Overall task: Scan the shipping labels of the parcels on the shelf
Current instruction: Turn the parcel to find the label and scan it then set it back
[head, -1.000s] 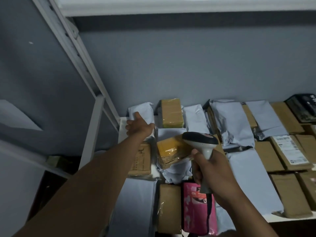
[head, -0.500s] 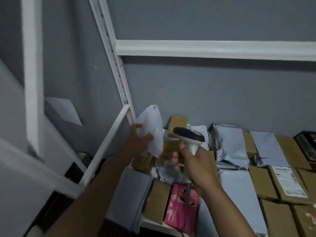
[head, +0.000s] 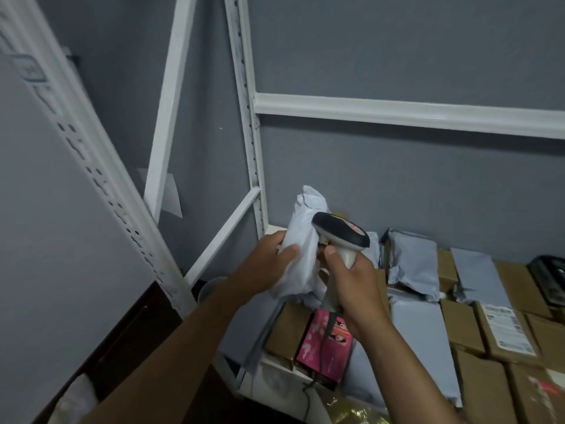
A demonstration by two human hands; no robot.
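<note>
While the left hand (head: 269,264) lifts a white poly mailer (head: 301,249) clear of the shelf (head: 275,374), its fingers curl round the bag's left edge and the thumb presses flat on the front. The mailer stands nearly upright, its crumpled top toward twelve o'clock. Just at its three o'clock, the right hand (head: 356,286) grips the pale handle of a barcode scanner (head: 341,234), fingers wrapped close together; the scanner's dark head touches or nearly touches the mailer, and which cannot be told. No shipping label shows on the held bag. Below the hands, toward six o'clock, a pink box (head: 324,347) lies between brown cardboard parcels (head: 464,322) and grey mailers (head: 412,261). One brown parcel toward four o'clock bears a white shipping label (head: 507,328) facing up.
</note>
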